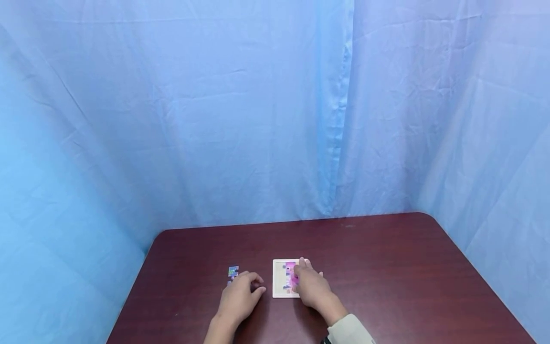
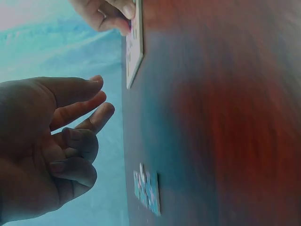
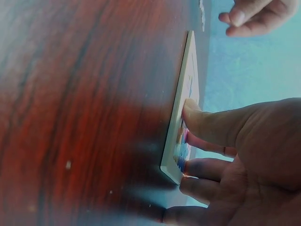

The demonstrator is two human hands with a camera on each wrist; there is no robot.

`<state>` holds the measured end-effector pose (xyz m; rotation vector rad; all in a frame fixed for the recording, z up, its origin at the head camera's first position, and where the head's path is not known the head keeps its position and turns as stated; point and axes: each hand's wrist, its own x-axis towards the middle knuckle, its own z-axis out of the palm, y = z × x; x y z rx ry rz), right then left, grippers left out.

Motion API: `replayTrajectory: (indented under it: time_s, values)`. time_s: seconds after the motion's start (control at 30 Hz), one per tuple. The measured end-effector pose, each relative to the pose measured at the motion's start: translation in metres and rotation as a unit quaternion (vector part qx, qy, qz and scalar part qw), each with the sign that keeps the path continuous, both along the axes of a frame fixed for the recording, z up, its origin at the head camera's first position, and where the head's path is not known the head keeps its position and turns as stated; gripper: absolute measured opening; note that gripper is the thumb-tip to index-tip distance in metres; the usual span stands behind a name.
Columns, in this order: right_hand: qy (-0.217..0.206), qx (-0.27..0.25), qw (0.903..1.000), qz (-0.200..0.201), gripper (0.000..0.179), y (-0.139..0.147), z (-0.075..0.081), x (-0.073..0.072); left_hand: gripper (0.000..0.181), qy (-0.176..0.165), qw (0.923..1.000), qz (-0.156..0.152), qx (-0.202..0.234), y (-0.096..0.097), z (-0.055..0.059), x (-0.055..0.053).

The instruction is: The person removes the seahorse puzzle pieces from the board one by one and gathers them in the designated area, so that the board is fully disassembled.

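Note:
A small square jigsaw board with a pale rim lies on the table. Pink and purple puzzle pieces fill part of it, while its left strip shows bare backing. My right hand rests over the board's right side and hides that part. In the right wrist view, the thumb presses on the board near its close rim, and other fingers reach the picture and its edge. Just left of the board hovers my left hand, loosely curled and holding nothing. Loose blue puzzle pieces lie beyond it, partly covered by it.
The dark red-brown wooden table has rounded far corners. Light blue curtains hang behind it and along both sides.

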<state>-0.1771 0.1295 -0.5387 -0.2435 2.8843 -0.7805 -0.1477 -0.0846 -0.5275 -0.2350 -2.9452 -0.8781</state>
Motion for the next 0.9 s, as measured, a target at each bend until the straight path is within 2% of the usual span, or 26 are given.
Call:
replayTrajectory:
  time_s: [0.23,0.47,0.63,0.9]
  values:
    - [0.005,0.001,1.0,-0.003,0.037,0.0,0.0,-0.001,0.01,0.001,0.9999,0.005,0.013,0.021,0.001,-0.009]
    - [-0.001,-0.013,0.9999,0.002,0.017,0.002,0.0,-0.001,0.011,-0.004,0.9994,0.014,0.033,0.037,-0.001,-0.018]
    - [-0.007,-0.019,0.9995,0.023,0.013,0.007,0.003,0.0,0.015,-0.003,0.9989,0.025,0.039,0.046,-0.003,-0.024]
    - [-0.008,0.014,0.9991,0.04,0.017,0.007,0.002,0.003,0.026,0.004,0.999,0.04,0.018,0.062,-0.008,-0.037]
